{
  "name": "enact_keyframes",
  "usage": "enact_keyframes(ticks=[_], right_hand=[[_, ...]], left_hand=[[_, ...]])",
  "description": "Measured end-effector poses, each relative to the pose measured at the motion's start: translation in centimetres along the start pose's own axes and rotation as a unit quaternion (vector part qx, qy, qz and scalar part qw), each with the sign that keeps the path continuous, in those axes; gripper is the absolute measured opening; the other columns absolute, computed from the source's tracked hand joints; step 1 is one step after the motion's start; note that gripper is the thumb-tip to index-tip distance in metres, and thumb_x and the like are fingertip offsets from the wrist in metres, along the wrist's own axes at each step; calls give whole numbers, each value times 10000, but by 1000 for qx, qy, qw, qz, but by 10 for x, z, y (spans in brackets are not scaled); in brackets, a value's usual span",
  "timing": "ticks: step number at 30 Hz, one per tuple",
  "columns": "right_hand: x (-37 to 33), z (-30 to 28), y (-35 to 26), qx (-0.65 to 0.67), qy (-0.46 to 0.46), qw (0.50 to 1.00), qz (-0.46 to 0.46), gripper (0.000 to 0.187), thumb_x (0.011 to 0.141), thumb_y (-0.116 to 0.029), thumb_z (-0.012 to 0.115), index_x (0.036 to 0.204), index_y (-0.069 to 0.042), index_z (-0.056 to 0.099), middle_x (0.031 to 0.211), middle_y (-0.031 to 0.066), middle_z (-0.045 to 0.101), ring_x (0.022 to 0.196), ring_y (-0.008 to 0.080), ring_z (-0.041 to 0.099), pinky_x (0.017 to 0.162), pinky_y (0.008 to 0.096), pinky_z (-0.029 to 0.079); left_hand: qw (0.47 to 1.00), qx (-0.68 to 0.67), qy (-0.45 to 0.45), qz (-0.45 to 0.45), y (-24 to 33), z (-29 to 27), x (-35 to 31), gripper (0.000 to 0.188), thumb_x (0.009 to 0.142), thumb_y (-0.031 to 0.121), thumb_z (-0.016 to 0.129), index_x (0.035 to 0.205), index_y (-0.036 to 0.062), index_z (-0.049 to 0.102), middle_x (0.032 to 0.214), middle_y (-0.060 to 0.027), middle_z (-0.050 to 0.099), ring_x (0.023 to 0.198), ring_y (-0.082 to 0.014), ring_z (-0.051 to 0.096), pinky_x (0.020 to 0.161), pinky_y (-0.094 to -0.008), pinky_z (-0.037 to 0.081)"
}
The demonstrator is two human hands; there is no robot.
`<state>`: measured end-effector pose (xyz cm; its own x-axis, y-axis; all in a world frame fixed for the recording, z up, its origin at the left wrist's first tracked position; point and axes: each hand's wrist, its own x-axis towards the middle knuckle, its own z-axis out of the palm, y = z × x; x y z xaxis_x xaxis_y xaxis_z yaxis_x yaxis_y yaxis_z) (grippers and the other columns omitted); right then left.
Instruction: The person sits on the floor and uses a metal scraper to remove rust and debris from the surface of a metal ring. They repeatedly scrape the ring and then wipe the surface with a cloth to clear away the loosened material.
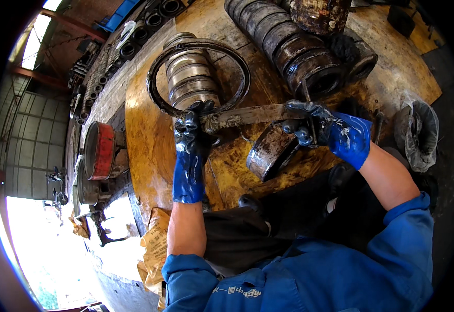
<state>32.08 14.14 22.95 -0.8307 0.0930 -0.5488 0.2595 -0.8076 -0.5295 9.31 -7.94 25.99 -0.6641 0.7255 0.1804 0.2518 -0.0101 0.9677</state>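
Observation:
My left hand [189, 127], in a blue, grease-blackened glove, is closed at the near edge of a large dark metal ring [245, 78]. The ring is held above a row of shiny metal rings [190, 73]. A long flat brown bar [255, 115] runs from beside that hand to my right hand [312, 124], gloved alike and closed round its other end. A thin crosspiece [306, 91] sticks out there past the fingers. The bar's left end is partly hidden by the left glove. Under the bar lies a short, greasy metal collar [262, 162], tilted.
A long row of dark greasy rings [284, 44] lies beyond, next to a grimy bucket [320, 14]. At the right is a plastic-lined container [417, 135]. A red-banded drum [102, 151] stands left, and a brown paper sack [155, 242] lies near my left forearm.

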Motion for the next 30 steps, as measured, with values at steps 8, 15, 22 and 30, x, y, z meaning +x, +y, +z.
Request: enact_keyframes(ticks=[8, 15, 22, 30], right_hand=[[1, -14, 4, 2, -6, 1000, 3, 371, 919, -382, 644, 1091, -53, 634, 742, 136, 687, 419, 147, 577, 367, 251, 478], [-14, -17, 1, -13, -24, 999, -18, 369, 915, -387, 657, 1083, -58, 656, 739, 123, 694, 434, 144, 570, 382, 244, 449], [-22, -23, 2, 9, 33, 999, -22, 310, 917, -358, 667, 1055, -80, 670, 804, 125, 702, 527, 154, 610, 412, 264, 437], [-27, -22, -7, 21, 58, 997, -35, 316, 906, -356, 676, 1056, -79, 656, 820, 164, 704, 484, 176, 613, 379, 274, 460]], left_hand=[[996, 83, 1, -44, 0, -5, 4, 631, 713, 226, 838, 1270, 85, 577, 1053, -84, 640, 961, -232, 618, 806, -390, 551], [964, -172, 63, -195, -12, -17, 7, 380, 896, 297, 677, 1199, 73, 627, 907, -61, 635, 673, -188, 580, 564, -399, 550], [957, -180, 67, -217, 5, 0, 2, 333, 947, 227, 589, 1247, 83, 589, 742, -19, 555, 651, -114, 532, 611, -285, 514], [945, -202, -20, -256, -20, -26, 12, 449, 904, 295, 652, 1269, 64, 528, 1012, -105, 655, 950, -272, 636, 794, -457, 576]])
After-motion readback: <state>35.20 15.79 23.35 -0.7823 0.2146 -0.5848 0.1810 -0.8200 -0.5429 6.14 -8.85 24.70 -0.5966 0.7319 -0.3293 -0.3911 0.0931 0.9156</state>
